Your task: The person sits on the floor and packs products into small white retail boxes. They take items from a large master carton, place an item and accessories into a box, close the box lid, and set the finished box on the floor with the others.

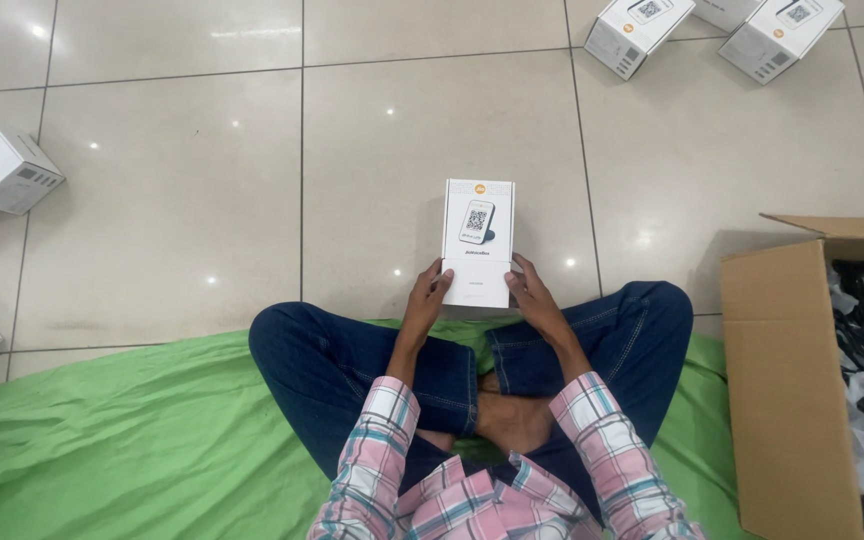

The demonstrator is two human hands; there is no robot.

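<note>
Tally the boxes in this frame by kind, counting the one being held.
White product boxes: 7, one held between the left hand and right hand, three at the left edge, three at the top right
Brown cardboard cartons: 1, open, at right
Total: 8
</note>
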